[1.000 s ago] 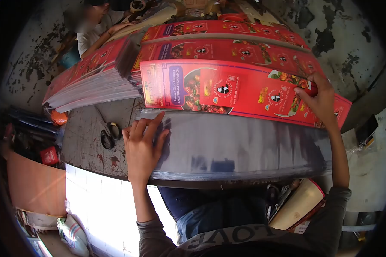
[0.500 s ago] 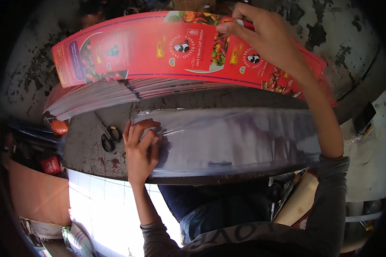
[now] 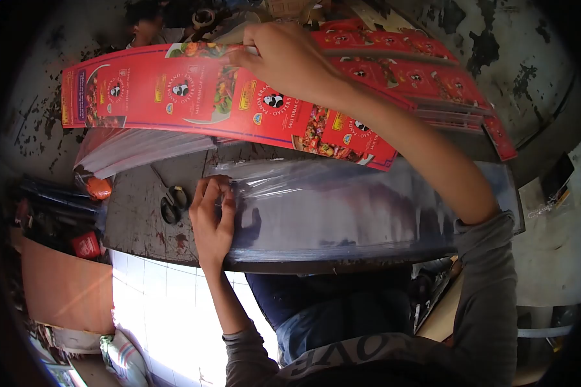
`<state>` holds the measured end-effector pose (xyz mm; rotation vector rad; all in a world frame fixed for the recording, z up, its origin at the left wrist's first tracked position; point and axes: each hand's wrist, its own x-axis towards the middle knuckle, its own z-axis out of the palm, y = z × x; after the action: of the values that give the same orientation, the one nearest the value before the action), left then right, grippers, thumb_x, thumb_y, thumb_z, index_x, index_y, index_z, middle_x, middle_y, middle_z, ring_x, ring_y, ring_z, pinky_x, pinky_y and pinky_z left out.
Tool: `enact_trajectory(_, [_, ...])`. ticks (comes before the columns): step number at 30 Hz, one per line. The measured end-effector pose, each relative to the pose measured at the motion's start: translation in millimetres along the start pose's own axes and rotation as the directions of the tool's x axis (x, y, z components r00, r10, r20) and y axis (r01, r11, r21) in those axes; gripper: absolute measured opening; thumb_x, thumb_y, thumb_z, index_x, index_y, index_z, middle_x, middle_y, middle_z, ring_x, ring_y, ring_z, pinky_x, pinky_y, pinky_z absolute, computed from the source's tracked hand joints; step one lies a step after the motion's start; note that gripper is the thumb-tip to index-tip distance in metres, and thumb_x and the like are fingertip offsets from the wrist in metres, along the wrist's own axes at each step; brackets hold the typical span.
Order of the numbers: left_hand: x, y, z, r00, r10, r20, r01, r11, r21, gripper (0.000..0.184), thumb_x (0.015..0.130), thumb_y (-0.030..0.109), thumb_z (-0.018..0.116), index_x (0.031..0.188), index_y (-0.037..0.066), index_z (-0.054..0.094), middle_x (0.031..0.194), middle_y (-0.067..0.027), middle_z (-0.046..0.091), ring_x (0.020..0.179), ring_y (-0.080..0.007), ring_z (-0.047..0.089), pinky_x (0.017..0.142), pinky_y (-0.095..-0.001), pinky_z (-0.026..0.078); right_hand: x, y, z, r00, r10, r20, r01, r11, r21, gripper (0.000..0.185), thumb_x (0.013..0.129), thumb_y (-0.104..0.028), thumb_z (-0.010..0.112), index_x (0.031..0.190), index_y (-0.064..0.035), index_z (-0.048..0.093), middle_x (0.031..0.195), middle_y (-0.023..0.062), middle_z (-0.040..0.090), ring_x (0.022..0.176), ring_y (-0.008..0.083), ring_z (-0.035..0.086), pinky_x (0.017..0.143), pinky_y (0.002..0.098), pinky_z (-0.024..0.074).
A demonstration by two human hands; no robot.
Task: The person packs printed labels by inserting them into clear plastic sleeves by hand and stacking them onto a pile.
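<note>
My right hand (image 3: 284,58) pinches the upper edge of a long red printed label strip (image 3: 184,90), with panda logos and "oyster sauce" lettering. The strip slants across the table, its left end over a pile of plastic-covered strips (image 3: 152,149). My right forearm crosses in front of its right part. At the near side lies a stack of clear plastic sleeves (image 3: 342,213). My left hand (image 3: 212,219) is at the stack's left end, fingers curled and closed on the top sleeve's edge. Wrinkles run through the plastic from there.
Black-handled scissors (image 3: 172,205) lie left of my left hand. More red label strips (image 3: 426,71) are piled at the back right. Another person (image 3: 145,26) is at the far left, near a tape roll (image 3: 204,17). An orange object (image 3: 99,188) sits by the table's left edge.
My right hand has moved left and slightly down, bringing the red strip with it and uncovering the pile at the back right. My left hand stays at the sleeves' left end.
</note>
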<state>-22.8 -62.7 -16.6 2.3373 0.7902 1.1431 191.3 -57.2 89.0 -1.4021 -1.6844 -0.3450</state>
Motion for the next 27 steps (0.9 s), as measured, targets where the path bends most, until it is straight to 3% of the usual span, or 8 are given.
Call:
enact_trajectory(7, [6.5,-4.8,-1.9,0.983,-0.182,0.028,0.183,0.981,-0.068,0.016,0.081,0.015,0.043,0.081,-0.001,0.045,0.071,-0.0138,0.049,0.063,-0.0243,0.047,0.062,-0.0297,0.038,-87.2,31.5,-51.6,0.955,0.215,0.205,-0.183,0.97,-0.162,0.033,0.074,-0.03,0.063,0.066,-0.0006,0.05,0.048,0.0115,0.048,0.044,0.0202,0.052,0.043,0.0341,0.0382])
enact_trajectory(9, [10.1,-4.2,-2.2,0.995,-0.096,0.025,0.098,0.994,-0.055,0.023,0.084,0.022,0.044,0.081,-0.002,0.045,0.071,-0.014,0.049,0.063,-0.0248,0.047,0.062,-0.0302,0.038,-113.0,44.6,-82.1,0.942,0.27,0.197,-0.228,0.95,-0.211,0.032,0.073,-0.03,0.064,0.066,-0.0022,0.05,0.047,0.0074,0.045,0.042,0.0159,0.045,0.041,0.0308,0.035])
enact_trajectory(12, [25.7,-6.7,-22.4,0.962,-0.125,0.241,0.127,0.992,0.007,0.032,0.084,0.029,0.045,0.082,-0.003,0.048,0.073,-0.0142,0.052,0.067,-0.026,0.052,0.064,-0.032,0.04,-136.3,63.2,-132.5,0.908,0.364,0.207,-0.319,0.922,-0.221,0.031,0.07,-0.025,0.067,0.064,-0.0019,0.048,0.05,0.004,0.042,0.046,0.0117,0.038,0.044,0.0275,0.0319])
enact_trajectory(14, [50.6,-20.4,-39.0,0.839,-0.086,0.537,0.076,0.996,0.041,0.026,0.082,0.025,0.053,0.082,-0.001,0.053,0.076,-0.012,0.057,0.075,-0.0218,0.057,0.066,-0.0294,0.043,-151.2,73.0,-155.4,0.906,0.379,0.19,-0.324,0.908,-0.265,0.03,0.068,-0.023,0.069,0.064,-0.0013,0.048,0.053,0.0042,0.043,0.049,0.0116,0.038,0.046,0.0266,0.0318])
enact_trajectory(15, [64.8,-33.1,-45.5,0.837,-0.095,0.538,0.087,0.995,0.041,0.026,0.082,0.025,0.053,0.082,-0.001,0.053,0.076,-0.012,0.057,0.075,-0.0218,0.057,0.066,-0.0294,0.043,-156.3,75.3,-159.8,0.904,0.396,0.164,-0.334,0.891,-0.308,0.03,0.066,-0.02,0.07,0.064,-0.0007,0.047,0.056,0.0043,0.044,0.051,0.0114,0.038,0.047,0.0257,0.0318])
enact_trajectory(17, [89.9,-55.6,-54.6,0.523,-0.066,0.85,0.254,0.964,-0.081,0.014,0.077,0.012,0.06,0.083,0.0,0.054,0.078,-0.0082,0.059,0.076,-0.0157,0.058,0.066,-0.0248,0.045,-158.9,78.6,-156.9,0.913,0.365,0.181,-0.288,0.893,-0.346,0.03,0.064,-0.019,0.071,0.065,-0.0003,0.047,0.058,0.0048,0.045,0.053,0.0119,0.039,0.049,0.0256,0.0326])
enact_trajectory(20, [108.6,-71.8,-52.9,0.369,-0.044,0.928,0.428,0.895,-0.128,0.012,0.073,0.001,0.061,0.082,0.001,0.053,0.076,-0.0049,0.06,0.072,-0.0125,0.06,0.063,-0.0199,0.047,-160.5,80.8,-151.4,0.923,0.347,0.169,-0.271,0.895,-0.355,0.03,0.061,-0.016,0.072,0.067,0.0001,0.048,0.061,0.0055,0.045,0.055,0.0133,0.041,0.052,0.0258,0.0343])
enact_trajectory(27, [96.0,-95.0,-46.2,0.464,-0.019,0.886,0.621,0.719,-0.311,0.032,0.073,0.003,0.062,0.088,0.003,0.034,0.069,-0.0117,0.06,0.063,-0.0144,0.061,0.053,-0.0195,0.048,-166.5,83.8,-151.4,0.871,0.459,0.176,-0.387,0.861,-0.33,0.03,0.057,-0.013,0.072,0.071,0.0005,0.049,0.063,0.0057,0.048,0.057,0.013,0.044,0.055,0.026,0.0373])
